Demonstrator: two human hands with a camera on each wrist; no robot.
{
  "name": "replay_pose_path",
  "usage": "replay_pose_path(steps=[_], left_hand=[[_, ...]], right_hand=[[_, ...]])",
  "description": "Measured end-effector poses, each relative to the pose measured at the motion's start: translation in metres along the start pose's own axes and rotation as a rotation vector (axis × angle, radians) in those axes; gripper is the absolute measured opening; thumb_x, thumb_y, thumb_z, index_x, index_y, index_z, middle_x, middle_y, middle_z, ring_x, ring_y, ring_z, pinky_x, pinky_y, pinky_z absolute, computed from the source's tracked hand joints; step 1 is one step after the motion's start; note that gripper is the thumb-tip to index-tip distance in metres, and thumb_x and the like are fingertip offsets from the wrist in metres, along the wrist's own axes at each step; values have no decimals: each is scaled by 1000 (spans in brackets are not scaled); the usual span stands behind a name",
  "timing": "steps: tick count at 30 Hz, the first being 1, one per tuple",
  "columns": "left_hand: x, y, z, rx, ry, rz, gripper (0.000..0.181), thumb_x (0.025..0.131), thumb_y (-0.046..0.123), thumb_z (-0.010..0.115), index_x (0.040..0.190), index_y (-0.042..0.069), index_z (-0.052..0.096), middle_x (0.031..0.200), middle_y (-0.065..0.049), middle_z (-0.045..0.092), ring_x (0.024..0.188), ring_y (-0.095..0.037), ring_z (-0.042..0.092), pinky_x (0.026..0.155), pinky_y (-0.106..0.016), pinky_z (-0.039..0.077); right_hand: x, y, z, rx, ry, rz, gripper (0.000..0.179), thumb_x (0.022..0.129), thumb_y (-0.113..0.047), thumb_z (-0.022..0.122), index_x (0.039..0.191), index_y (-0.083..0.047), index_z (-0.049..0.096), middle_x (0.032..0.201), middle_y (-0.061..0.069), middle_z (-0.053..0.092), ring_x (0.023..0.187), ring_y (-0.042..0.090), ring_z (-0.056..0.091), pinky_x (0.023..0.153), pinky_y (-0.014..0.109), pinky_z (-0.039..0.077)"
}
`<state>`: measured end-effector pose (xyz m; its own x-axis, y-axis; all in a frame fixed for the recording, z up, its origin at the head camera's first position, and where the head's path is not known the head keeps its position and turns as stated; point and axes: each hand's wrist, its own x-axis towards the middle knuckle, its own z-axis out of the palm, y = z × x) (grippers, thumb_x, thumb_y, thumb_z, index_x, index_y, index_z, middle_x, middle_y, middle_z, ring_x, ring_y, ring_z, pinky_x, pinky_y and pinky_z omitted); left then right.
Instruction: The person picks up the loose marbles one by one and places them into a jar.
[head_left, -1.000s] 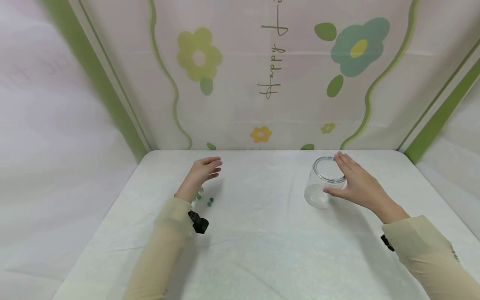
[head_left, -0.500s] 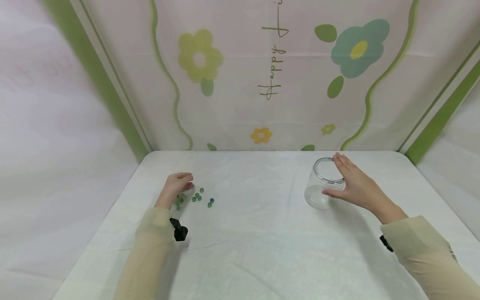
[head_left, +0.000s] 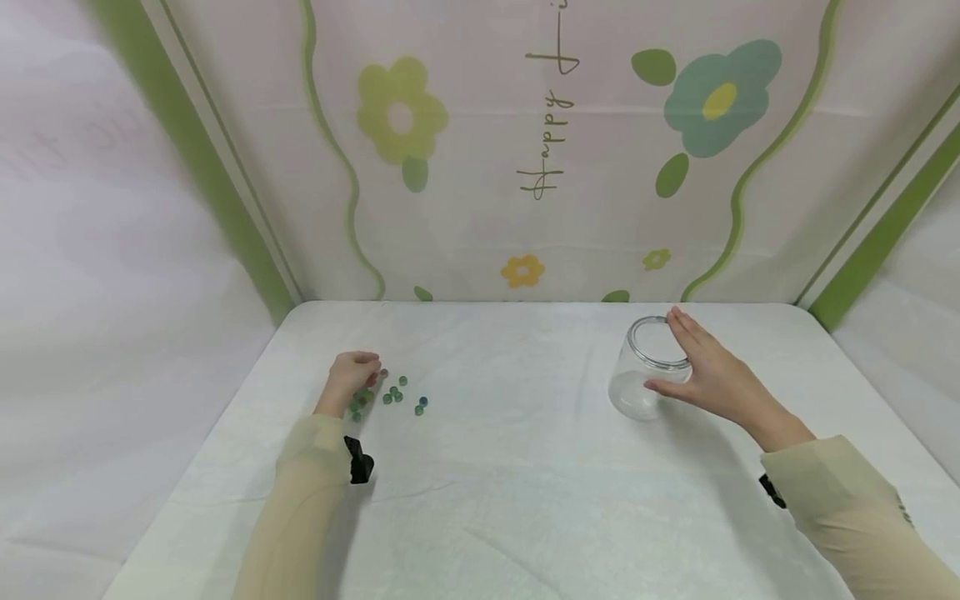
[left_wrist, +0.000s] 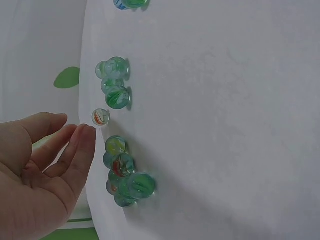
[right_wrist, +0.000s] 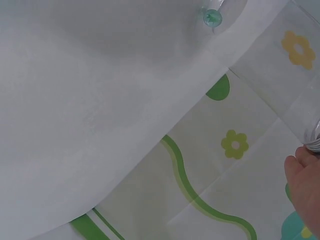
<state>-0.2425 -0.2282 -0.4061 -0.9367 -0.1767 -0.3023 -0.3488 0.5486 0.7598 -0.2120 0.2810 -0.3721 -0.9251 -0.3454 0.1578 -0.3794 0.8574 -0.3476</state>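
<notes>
In the head view my left hand (head_left: 352, 377) is low over a cluster of green glass marbles (head_left: 362, 400) at the table's left. Its thumb and fingers are bent towards each other with a gap between them in the left wrist view. Just beyond the fingertips is a clear marble with a red swirl (left_wrist: 100, 117). My right hand (head_left: 712, 367) lies against a clear glass jar (head_left: 630, 379), straight fingers at the rim and thumb along the side. A green marble (right_wrist: 212, 18) shows at the jar's base in the right wrist view.
Several more green marbles (head_left: 393, 394) lie just right of the left hand, with a blue marble (head_left: 423, 402) farther right. The white-covered table (head_left: 510, 500) ends at a flower-printed curtain (head_left: 465, 208) at the back.
My left hand has moved left and down to the marbles, and its fingers have drawn closer together. The red-swirled marble now shows beside its fingertips. The right hand and jar have stayed put.
</notes>
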Motion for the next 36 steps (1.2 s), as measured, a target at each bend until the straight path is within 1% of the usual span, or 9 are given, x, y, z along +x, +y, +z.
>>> replay_pose_path(steps=[2, 7, 10, 14, 20, 25, 28, 32, 36], left_hand=[[1, 0, 1, 21, 2, -3, 41, 100, 15, 45, 135, -5, 47, 130, -25, 55, 90, -13, 60, 84, -26, 54], [5, -3, 5, 49, 7, -6, 41, 98, 14, 49, 134, -4, 49, 131, -25, 56, 94, -17, 63, 83, -25, 54], [8, -5, 7, 67, 16, 10, 40, 96, 13, 52, 132, -4, 51, 130, -25, 57, 94, -19, 64, 81, -24, 54], [10, -8, 9, 104, 38, 25, 39, 95, 12, 54, 131, -4, 53, 127, -25, 58, 94, -23, 65, 77, -24, 54], [13, -10, 10, 131, 73, 38, 37, 93, 9, 56, 128, -4, 55, 126, -25, 59, 93, -25, 66, 73, -24, 54], [12, -9, 13, 157, 119, 52, 35, 92, 7, 58, 124, -5, 58, 123, -25, 62, 94, -30, 67, 71, -24, 54], [14, -9, 14, 165, 139, 63, 34, 91, 6, 58, 122, -6, 59, 120, -26, 63, 87, -27, 68, 69, -23, 54], [17, -9, 17, 171, 141, 71, 32, 90, 6, 58, 120, -6, 60, 118, -26, 64, 74, -16, 65, 64, -21, 51], [17, -8, 18, 167, 130, 67, 32, 91, 7, 56, 121, -5, 60, 119, -26, 64, 71, -12, 63, 64, -21, 50]], right_hand=[[0, 0, 0, 3, 2, 2, 108, 79, -46, 74, 150, 7, 13, 158, 27, 12, 144, 44, 16, 108, 67, 27], [0, 1, 1, 0, -2, 7, 108, 79, -46, 74, 150, 7, 13, 157, 27, 12, 144, 44, 17, 107, 68, 27], [0, 0, 1, 0, -5, 11, 108, 79, -46, 74, 150, 7, 13, 157, 27, 12, 144, 45, 17, 107, 68, 27], [0, -1, 0, 5, -4, 11, 108, 79, -46, 74, 149, 8, 13, 157, 28, 13, 144, 45, 17, 107, 68, 27], [0, -1, 0, 9, -8, 19, 107, 80, -47, 74, 150, 7, 12, 158, 26, 12, 144, 44, 17, 107, 68, 27], [0, -1, 1, 3, -1, 17, 107, 80, -47, 74, 150, 7, 13, 158, 26, 13, 144, 44, 18, 107, 68, 28], [0, -2, 1, 7, 1, 17, 107, 80, -46, 74, 150, 7, 14, 158, 26, 13, 144, 44, 18, 107, 68, 28], [0, -2, 1, 11, -5, 25, 107, 79, -46, 74, 150, 7, 13, 158, 26, 13, 143, 45, 18, 107, 68, 27], [0, -1, 1, 5, -7, 27, 107, 80, -45, 74, 150, 7, 13, 158, 26, 13, 143, 45, 18, 107, 68, 27]])
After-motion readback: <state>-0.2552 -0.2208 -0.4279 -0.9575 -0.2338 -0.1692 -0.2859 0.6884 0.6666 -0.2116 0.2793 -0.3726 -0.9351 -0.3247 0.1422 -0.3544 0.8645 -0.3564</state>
